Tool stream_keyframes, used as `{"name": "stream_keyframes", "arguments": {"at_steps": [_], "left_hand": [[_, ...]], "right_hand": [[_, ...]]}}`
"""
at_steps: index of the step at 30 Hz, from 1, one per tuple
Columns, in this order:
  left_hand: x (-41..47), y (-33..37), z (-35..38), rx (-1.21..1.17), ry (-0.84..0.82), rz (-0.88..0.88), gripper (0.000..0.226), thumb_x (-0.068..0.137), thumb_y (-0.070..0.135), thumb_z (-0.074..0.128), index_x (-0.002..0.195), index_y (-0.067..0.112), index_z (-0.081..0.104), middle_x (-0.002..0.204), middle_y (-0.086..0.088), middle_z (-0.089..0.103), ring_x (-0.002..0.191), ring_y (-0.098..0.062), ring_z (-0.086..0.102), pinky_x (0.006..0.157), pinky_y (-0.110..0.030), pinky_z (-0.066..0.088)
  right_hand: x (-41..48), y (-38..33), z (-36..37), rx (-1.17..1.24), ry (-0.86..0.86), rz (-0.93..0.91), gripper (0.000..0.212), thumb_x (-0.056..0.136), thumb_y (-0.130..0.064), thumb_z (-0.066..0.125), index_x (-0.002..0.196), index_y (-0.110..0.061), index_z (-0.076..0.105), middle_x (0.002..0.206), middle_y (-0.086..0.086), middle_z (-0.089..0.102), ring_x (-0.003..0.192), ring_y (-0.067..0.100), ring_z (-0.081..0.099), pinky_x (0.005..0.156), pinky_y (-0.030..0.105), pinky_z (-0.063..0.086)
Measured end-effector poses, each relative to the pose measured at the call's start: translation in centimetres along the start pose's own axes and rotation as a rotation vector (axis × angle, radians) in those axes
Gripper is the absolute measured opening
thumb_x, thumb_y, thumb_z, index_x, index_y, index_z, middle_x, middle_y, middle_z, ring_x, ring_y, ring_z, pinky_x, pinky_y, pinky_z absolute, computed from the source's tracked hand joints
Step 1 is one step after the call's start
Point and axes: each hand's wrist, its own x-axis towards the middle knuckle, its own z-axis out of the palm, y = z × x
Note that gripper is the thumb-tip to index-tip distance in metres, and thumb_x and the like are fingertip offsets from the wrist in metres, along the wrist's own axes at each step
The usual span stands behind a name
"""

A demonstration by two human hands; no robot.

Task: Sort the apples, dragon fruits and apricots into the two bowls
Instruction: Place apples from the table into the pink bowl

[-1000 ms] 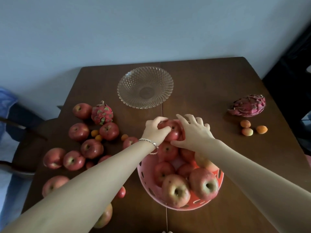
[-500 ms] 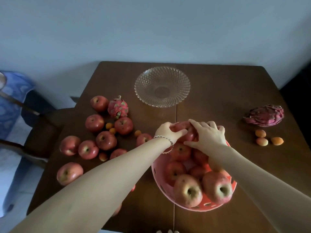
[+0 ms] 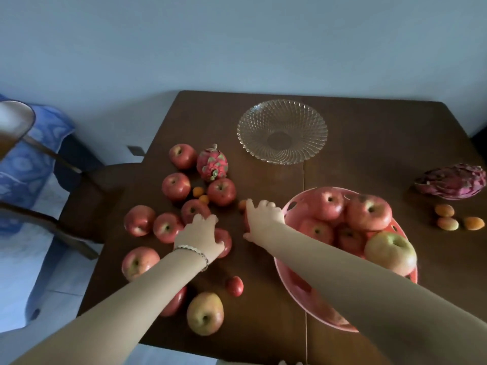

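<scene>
A pink bowl (image 3: 287, 209) at the right front holds several red apples (image 3: 368, 212). Behind it stands a glass bowl (image 3: 282, 131) with nothing in it. Several loose apples (image 3: 176, 186) lie on the left of the table, with a dragon fruit (image 3: 212, 162) and small apricots (image 3: 198, 191) among them. A second dragon fruit (image 3: 452, 181) and three apricots (image 3: 447, 223) lie at the far right. My left hand (image 3: 198, 236) is curled over a loose apple (image 3: 226, 242). My right hand (image 3: 263, 216) covers another apple (image 3: 246, 223) just left of the pink bowl, mostly hidden.
The dark wooden table (image 3: 369, 143) ends close to my body and at the left, beside a wooden chair (image 3: 87, 196) and a blue cloth (image 3: 26, 154). A pale apple (image 3: 205, 313) and a small red fruit (image 3: 234, 285) lie near the front edge.
Both hands left the top apple in the pink bowl and moved left and down onto loose apples on the table. The camera view shifted left.
</scene>
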Motion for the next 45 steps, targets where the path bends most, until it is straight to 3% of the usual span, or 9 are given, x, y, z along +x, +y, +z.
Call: {"name": "stream_keyframes", "arguments": {"at_steps": [6,12,17,22,26,31,37,42,45], "left_hand": [[0.4,0.1,1.9,0.189,-0.033,0.094,0.063,0.081,0.043,0.058,0.136,0.031,0.029,0.137,-0.003,0.033,0.116,-0.031,0.048,0.085,-0.039,0.043],[0.8,0.4,3.8,0.383,-0.015,0.129,0.065,0.084,0.037,0.060,0.139,0.031,0.026,0.145,-0.006,0.028,0.110,-0.031,0.049,0.083,-0.035,0.041],[0.3,1.5,3.1,0.250,0.061,0.139,0.070,0.076,0.045,0.063,0.136,0.033,0.029,0.138,0.001,0.037,0.107,-0.029,0.052,0.078,-0.033,0.041],[-1.8,3.0,0.6,-0.124,0.220,0.202,0.073,0.065,0.044,0.072,0.130,0.030,0.040,0.132,0.009,0.045,0.107,-0.024,0.050,0.080,-0.035,0.047],[-3.4,4.1,-0.2,-0.332,0.267,0.267,0.072,0.060,0.038,0.078,0.125,0.028,0.047,0.126,0.010,0.050,0.110,-0.018,0.050,0.086,-0.034,0.049],[-5.2,5.3,0.9,-0.431,0.228,0.354,0.070,0.057,0.033,0.081,0.121,0.029,0.051,0.120,0.008,0.051,0.110,-0.017,0.050,0.092,-0.027,0.044],[-5.8,6.7,1.9,-0.495,0.120,0.294,0.067,0.055,0.039,0.078,0.115,0.044,0.047,0.107,0.006,0.048,0.108,-0.018,0.047,0.091,-0.028,0.043],[-5.7,7.3,2.0,-0.493,0.119,0.273,0.070,0.052,0.040,0.078,0.116,0.041,0.047,0.105,0.009,0.048,0.108,-0.019,0.049,0.094,-0.037,0.046],[-5.7,7.5,2.0,-0.459,0.145,0.283,0.075,0.053,0.041,0.078,0.120,0.036,0.045,0.103,0.013,0.044,0.109,-0.019,0.047,0.093,-0.031,0.043]], "right_hand": [[0.7,-1.3,0.7,-0.054,0.066,0.012,0.066,0.077,-0.017,0.069,0.131,-0.009,0.032,0.129,0.024,0.039,0.110,0.037,0.050,0.084,0.037,0.044],[-5.3,3.5,-2.6,0.487,0.407,-0.128,0.079,0.057,-0.035,0.074,0.125,-0.030,0.035,0.107,0.003,0.026,0.074,0.030,0.055,0.065,0.030,0.048],[-7.8,9.3,-1.7,0.315,0.417,-0.072,0.084,0.056,-0.035,0.075,0.131,-0.024,0.039,0.118,0.005,0.042,0.103,0.028,0.052,0.080,0.035,0.049],[-6.4,10.3,0.6,0.180,0.352,-0.148,0.081,0.059,-0.039,0.076,0.126,-0.013,0.041,0.121,0.002,0.053,0.128,0.027,0.030,0.108,0.038,0.016],[-6.1,10.8,1.3,0.197,0.403,-0.168,0.081,0.054,-0.040,0.080,0.124,-0.012,0.049,0.120,0.003,0.058,0.129,0.028,0.031,0.109,0.042,0.012],[-6.6,11.6,1.8,0.229,0.478,-0.188,0.085,0.047,-0.041,0.086,0.122,-0.013,0.058,0.119,0.006,0.062,0.127,0.033,0.041,0.106,0.050,0.024],[-7.0,10.3,2.6,0.179,0.628,-0.215,0.080,0.034,-0.030,0.086,0.107,-0.005,0.066,0.102,0.015,0.067,0.104,0.037,0.062,0.092,0.056,0.041],[-6.9,9.8,2.7,0.160,0.580,-0.194,0.079,0.039,-0.022,0.082,0.115,-0.006,0.062,0.107,0.018,0.063,0.106,0.038,0.059,0.098,0.057,0.037],[-7.1,10.0,2.0,0.197,0.486,-0.191,0.076,0.063,-0.022,0.076,0.133,-0.012,0.047,0.130,0.013,0.049,0.129,0.030,0.038,0.111,0.045,0.018]]}}
